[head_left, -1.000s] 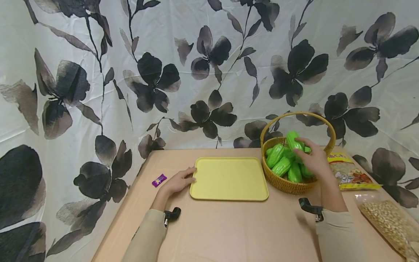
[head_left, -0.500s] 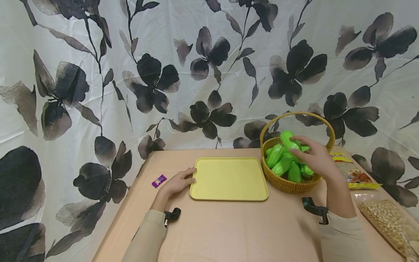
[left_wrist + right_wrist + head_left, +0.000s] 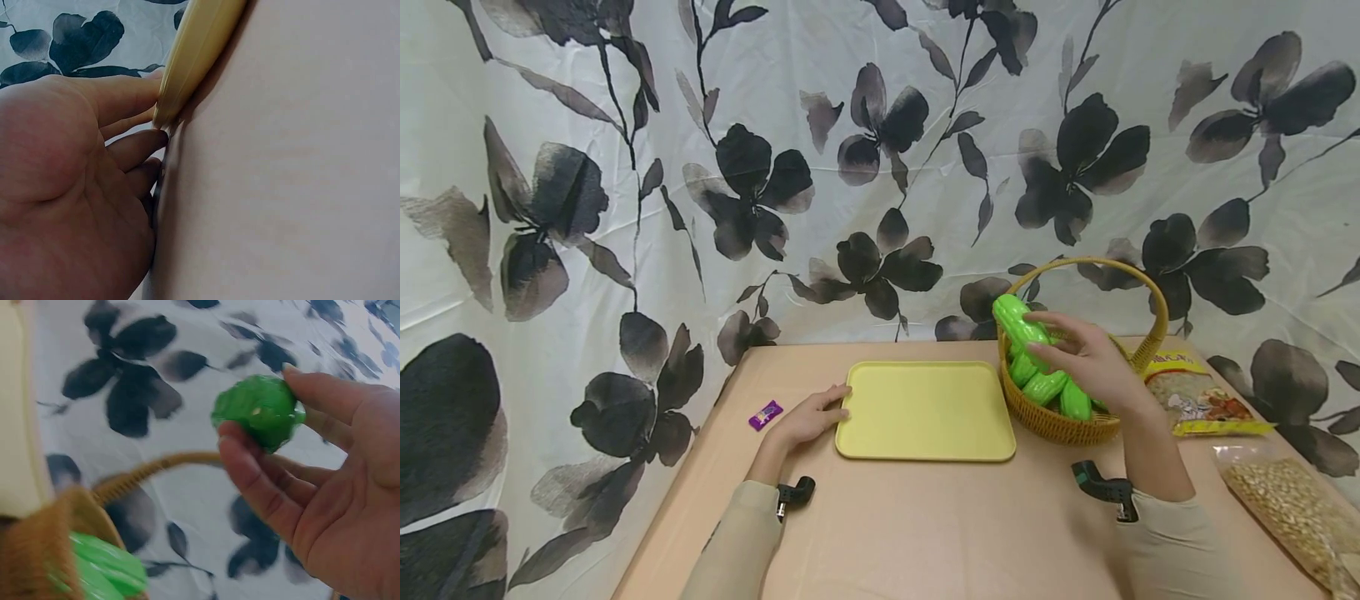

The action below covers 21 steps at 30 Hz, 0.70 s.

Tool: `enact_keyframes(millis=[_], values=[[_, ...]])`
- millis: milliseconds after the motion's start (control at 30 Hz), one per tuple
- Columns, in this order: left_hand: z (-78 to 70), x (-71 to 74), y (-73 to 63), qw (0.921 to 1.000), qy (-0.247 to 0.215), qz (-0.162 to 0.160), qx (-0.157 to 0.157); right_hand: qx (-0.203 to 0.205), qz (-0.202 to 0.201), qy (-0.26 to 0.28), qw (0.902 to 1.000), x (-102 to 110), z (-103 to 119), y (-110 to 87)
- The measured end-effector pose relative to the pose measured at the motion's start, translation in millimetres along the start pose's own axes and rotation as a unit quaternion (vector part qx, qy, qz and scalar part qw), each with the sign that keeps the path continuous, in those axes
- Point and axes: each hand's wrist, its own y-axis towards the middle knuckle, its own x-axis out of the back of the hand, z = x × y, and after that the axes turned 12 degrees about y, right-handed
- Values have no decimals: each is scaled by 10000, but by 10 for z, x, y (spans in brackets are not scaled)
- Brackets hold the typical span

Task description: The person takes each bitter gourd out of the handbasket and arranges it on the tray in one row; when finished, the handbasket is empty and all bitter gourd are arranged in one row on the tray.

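Note:
A glossy green ridged vegetable (image 3: 1021, 327), shaped like a short gourd, is held up in my right hand (image 3: 1101, 367) between thumb and fingers. It hangs slanted above the left part of the wicker basket (image 3: 1060, 429). In the right wrist view its rounded end (image 3: 257, 412) faces the camera, apart from the basket. More green vegetables (image 3: 1075, 402) of the same kind lie in the basket, partly hidden by my right hand. My left hand (image 3: 808, 417) touches the left edge of the yellow tray (image 3: 925, 410), and the left wrist view shows its fingers against the tray's rim (image 3: 197, 56).
A small purple wrapped candy (image 3: 765, 415) lies left of the tray. Right of the basket are a yellow printed food bag (image 3: 1206, 396) and a clear bag of pale kernels (image 3: 1288, 508). The basket's tall handle (image 3: 1159, 308) arches behind my right hand. A floral cloth (image 3: 880, 167) hangs behind the table.
My right hand has moved left with the green vegetable, from over the basket's middle to its left rim. My left hand and the tray stay in place.

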Motion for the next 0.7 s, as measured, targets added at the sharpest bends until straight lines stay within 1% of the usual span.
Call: enact_keyframes(millis=[100, 200, 333, 500, 567, 700], values=[[3, 1, 0, 10000, -3, 12, 8, 33, -6, 450, 9990, -210, -123, 114], [8, -10, -1, 10000, 0, 33, 26, 4, -72, 744, 9972, -432, -290, 208], [3, -16, 9, 10000, -15, 28, 25, -54, -20, 923, 9957, -710, -479, 289], [-12, -9, -6, 10000, 28, 3, 61, -83, 127, 1245, 9921, -1019, -615, 343], [-15, -8, -18, 10000, 37, -26, 74, -100, 146, 1337, 9909, -1118, -657, 366], [-9, -10, -30, 10000, 31, -28, 47, -152, 41, 1431, 9896, -1271, -739, 408]])
